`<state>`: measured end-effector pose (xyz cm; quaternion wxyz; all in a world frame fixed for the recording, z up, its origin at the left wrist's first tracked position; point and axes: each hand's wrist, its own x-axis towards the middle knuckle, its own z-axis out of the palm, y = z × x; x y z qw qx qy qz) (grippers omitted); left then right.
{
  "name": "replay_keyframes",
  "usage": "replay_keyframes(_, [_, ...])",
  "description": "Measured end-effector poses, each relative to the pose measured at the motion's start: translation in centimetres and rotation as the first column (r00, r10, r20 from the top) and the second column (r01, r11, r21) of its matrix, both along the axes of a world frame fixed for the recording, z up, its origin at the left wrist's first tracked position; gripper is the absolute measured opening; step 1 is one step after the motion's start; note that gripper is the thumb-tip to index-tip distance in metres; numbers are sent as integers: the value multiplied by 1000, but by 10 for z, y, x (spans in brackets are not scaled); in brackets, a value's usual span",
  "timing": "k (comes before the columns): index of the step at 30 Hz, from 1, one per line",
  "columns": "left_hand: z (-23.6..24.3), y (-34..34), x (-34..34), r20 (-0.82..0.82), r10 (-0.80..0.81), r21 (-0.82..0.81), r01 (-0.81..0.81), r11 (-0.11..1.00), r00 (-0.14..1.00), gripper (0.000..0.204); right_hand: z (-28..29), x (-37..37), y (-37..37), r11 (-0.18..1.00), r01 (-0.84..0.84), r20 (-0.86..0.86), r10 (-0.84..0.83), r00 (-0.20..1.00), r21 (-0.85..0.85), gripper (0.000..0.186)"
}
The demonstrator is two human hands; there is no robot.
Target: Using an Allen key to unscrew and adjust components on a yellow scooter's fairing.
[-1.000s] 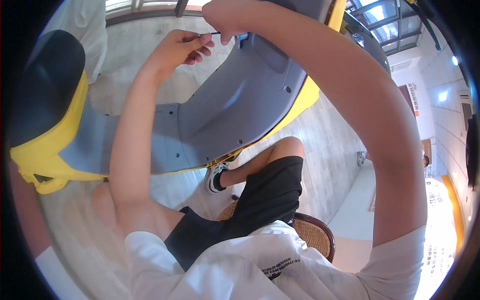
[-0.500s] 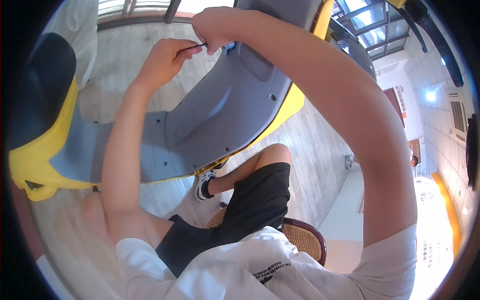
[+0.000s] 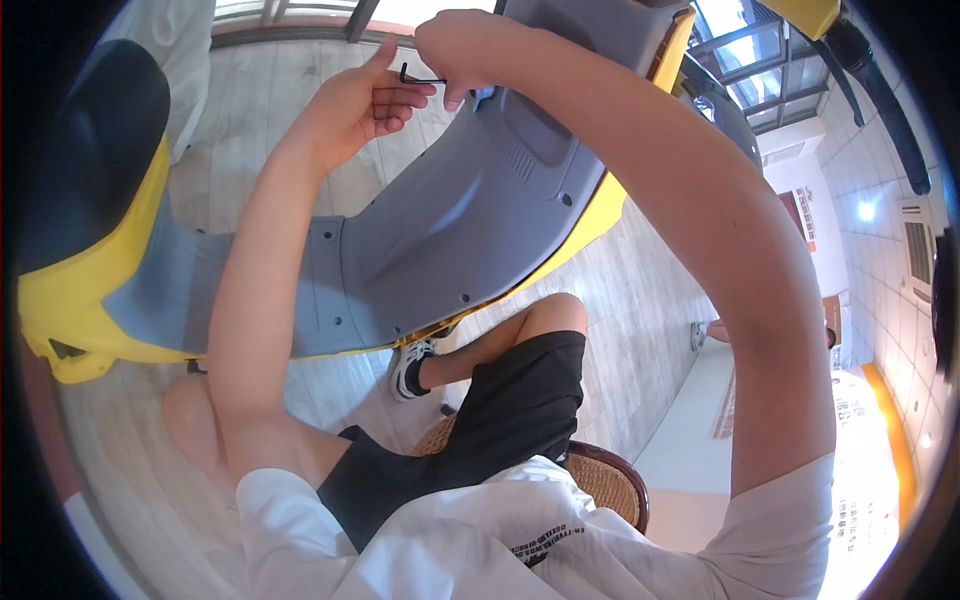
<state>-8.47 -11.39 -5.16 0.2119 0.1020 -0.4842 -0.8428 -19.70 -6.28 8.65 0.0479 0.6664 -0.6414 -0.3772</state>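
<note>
Where the grey moulded plastic scooter panel point(image 3: 450, 230) curves upward, both hands work close together near the top of the view. The right hand point(image 3: 462, 45) is closed on the long arm of a small black L-shaped hex key point(image 3: 417, 78), whose far end is hidden behind the fingers at a recess in the panel. The left hand point(image 3: 355, 105) is loosely open, its fingertips touching or just beside the key's bent end; which cannot be told. The yellow scooter body point(image 3: 90, 300) and black seat point(image 3: 90, 150) lie to the left, partly cut off by the dark rim. The woven wicker chair point(image 3: 610, 480) is mostly covered by the person's black shorts point(image 3: 520, 400).
</note>
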Motion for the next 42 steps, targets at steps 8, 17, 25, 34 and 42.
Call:
replay_keyframes(8, [-22, -6, -6, -115, 44, -407, -88, 909, 992, 34, 4, -4, 10, 993, -24, 154, 41, 987, -113, 30])
replay_keyframes(17, [-11, 6, -4, -227, 545, -771, -490, 406, 807, 48, -4, -3, 16, 989, -97, 3, 98, 995, -115, 15])
replay_keyframes(25, [-6, 8, -2, -198, -43, 85, 61, 995, 979, 46, 0, 8, 7, 995, 76, -29, -78, 997, -57, 18])
replay_keyframes(34, [-22, -4, -5, -226, -144, -283, 77, 956, 963, 28, 7, -10, 9, 998, 45, 168, -39, 985, -31, 25])
replay_keyframes(42, [-10, -3, -2, -28, 254, -678, -205, 706, 967, 25, -1, -17, 10, 997, -42, 88, 49, 995, -71, 25])
